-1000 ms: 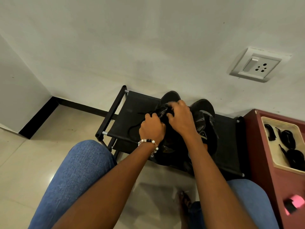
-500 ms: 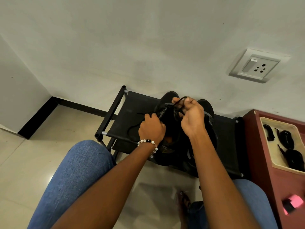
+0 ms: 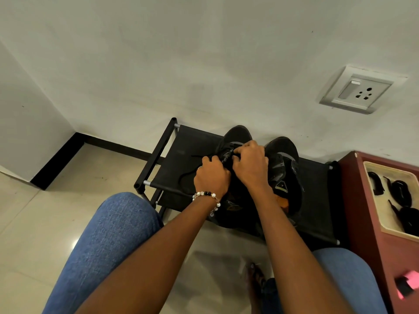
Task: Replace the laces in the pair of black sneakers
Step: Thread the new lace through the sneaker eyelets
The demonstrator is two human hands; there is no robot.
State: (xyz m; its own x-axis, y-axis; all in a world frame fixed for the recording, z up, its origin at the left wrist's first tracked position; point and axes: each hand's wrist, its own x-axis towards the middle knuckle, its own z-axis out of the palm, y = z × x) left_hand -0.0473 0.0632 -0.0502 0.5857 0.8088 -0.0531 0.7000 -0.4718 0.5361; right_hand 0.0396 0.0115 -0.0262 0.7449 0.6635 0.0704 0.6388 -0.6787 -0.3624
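While both hands work over the lacing area of the left-hand black sneaker [image 3: 235, 141], the pair rests side by side on the top fabric tier of a low black shoe rack [image 3: 181, 155] set against the wall, the second sneaker [image 3: 285, 164] just beside and to the right of the first. Left hand [image 3: 212, 176]: clenched over the near side of the shoe's throat, apparently bracing it; whether it pinches lace cannot be told. Right hand [image 3: 250, 163]: curled, fingertips pressed together at the eyelet rows, apparently gripping the black lace, though black on black hides the strand there. A loose length of lace [image 3: 188, 175] loops across the rack fabric to the left of the shoe. Coiled black laces [image 3: 400, 191], judged to be spare ones, lie in a cream tray [image 3: 385, 220] on the red cabinet [image 3: 362, 211] to the right, well apart from the hands. Likely step: drawing lace through an eyelet. Risks, as judged: a hard pull could drag the unbraced shoe along or off the slack fabric tier; the trailing loop could snag on the rack frame; low contrast could lead to a skipped eyelet.
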